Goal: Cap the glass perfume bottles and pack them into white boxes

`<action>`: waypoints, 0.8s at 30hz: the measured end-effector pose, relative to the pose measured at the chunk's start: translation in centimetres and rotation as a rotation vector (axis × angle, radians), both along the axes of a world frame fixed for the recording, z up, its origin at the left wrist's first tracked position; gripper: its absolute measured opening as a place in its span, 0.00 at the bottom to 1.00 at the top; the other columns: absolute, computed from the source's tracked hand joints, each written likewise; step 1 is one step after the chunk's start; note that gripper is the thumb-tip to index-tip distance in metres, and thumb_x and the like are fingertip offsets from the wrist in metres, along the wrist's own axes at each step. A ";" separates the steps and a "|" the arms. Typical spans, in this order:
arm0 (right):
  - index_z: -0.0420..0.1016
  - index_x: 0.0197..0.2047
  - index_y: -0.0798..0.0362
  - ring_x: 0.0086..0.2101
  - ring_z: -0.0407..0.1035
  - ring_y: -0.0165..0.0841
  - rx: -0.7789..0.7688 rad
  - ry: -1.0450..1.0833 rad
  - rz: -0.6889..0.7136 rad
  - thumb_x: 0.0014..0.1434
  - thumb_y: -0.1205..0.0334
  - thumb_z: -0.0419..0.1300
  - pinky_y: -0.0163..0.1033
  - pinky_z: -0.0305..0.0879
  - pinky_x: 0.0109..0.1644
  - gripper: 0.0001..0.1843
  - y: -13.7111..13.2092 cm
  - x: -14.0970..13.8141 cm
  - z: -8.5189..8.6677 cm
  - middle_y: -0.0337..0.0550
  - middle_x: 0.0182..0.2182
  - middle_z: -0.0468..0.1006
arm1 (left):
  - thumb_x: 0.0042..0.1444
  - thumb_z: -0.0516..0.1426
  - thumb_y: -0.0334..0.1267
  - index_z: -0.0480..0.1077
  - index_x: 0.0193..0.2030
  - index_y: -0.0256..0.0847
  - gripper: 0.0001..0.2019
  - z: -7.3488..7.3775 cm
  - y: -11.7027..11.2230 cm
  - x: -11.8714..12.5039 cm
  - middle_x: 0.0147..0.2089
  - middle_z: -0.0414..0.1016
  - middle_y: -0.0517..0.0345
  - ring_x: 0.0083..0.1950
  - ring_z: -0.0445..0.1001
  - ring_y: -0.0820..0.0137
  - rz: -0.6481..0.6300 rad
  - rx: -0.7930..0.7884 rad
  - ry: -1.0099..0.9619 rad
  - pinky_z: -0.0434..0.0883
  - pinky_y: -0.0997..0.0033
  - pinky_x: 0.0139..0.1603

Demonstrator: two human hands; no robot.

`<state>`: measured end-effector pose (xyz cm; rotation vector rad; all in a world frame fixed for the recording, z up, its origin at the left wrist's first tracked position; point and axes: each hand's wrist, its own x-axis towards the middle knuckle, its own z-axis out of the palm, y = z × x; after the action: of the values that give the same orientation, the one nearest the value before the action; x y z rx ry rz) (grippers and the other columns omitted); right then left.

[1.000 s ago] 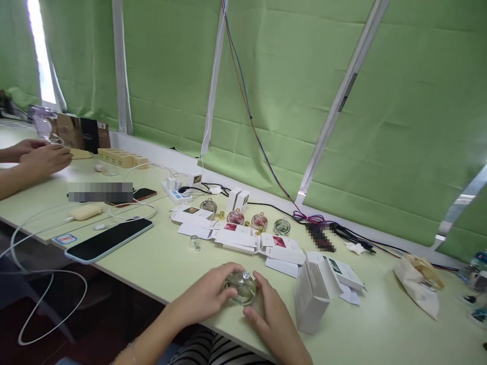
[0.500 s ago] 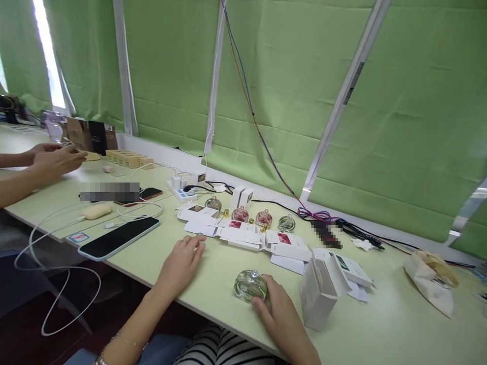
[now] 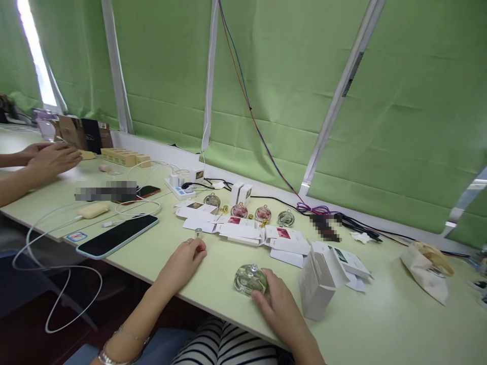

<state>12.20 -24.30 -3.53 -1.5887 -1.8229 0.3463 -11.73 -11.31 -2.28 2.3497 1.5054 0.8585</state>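
A round clear glass bottle (image 3: 248, 279) with a silver neck stands on the pale green table (image 3: 380, 324) near its front edge. My right hand (image 3: 279, 304) grips the bottle's right side with its fingers curled round it. My left hand (image 3: 183, 261) lies on the table to the left, holding nothing, its fingers loosely bent. Its fingertips stop just short of a small silver cap (image 3: 198, 232) that stands upright. An open white carton (image 3: 317, 286) stands right of the bottle.
Flat white cartons (image 3: 243, 232) and several round bottles (image 3: 262, 213) lie behind. A phone (image 3: 117, 235), a white cable (image 3: 57, 284) and a power strip (image 3: 178, 191) sit at left, a paper bag (image 3: 424, 271) at right. Another person's hands (image 3: 49, 159) rest at far left.
My left hand let go of the bottle and moved left to the small silver cap. My right hand has kept hold of the bottle.
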 end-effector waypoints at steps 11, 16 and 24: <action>0.55 0.58 0.50 0.50 0.64 0.36 0.339 0.057 0.006 0.64 0.58 0.47 0.41 0.62 0.52 0.20 -0.1 0.6 -0.6 0.47 0.50 0.69 | 0.58 0.51 0.40 0.60 0.45 0.41 0.10 1.5 -4.7 3.3 0.39 0.72 0.55 0.38 0.71 0.69 -0.364 -0.173 -0.504 0.70 0.68 0.42; 0.58 0.58 0.48 0.48 0.63 0.39 0.736 -0.170 0.084 0.62 0.63 0.47 0.47 0.62 0.49 0.21 -0.7 0.7 0.1 0.49 0.47 0.68 | 0.57 0.52 0.34 0.58 0.49 0.43 0.13 2.0 -8.6 5.8 0.38 0.71 0.57 0.38 0.70 0.71 -0.601 -0.330 -0.570 0.70 0.69 0.43; 0.62 0.58 0.52 0.34 0.67 0.37 0.831 -0.383 0.181 0.62 0.63 0.49 0.44 0.64 0.37 0.21 -1.3 0.1 0.4 0.47 0.32 0.75 | 0.56 0.55 0.34 0.57 0.51 0.46 0.17 1.2 -10.2 6.7 0.39 0.69 0.58 0.37 0.71 0.70 -0.672 -0.526 -0.724 0.70 0.68 0.42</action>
<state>12.25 -25.60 -3.16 -0.9370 -2.0055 -0.6159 -5.05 -21.48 -1.07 1.6792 0.5051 0.8452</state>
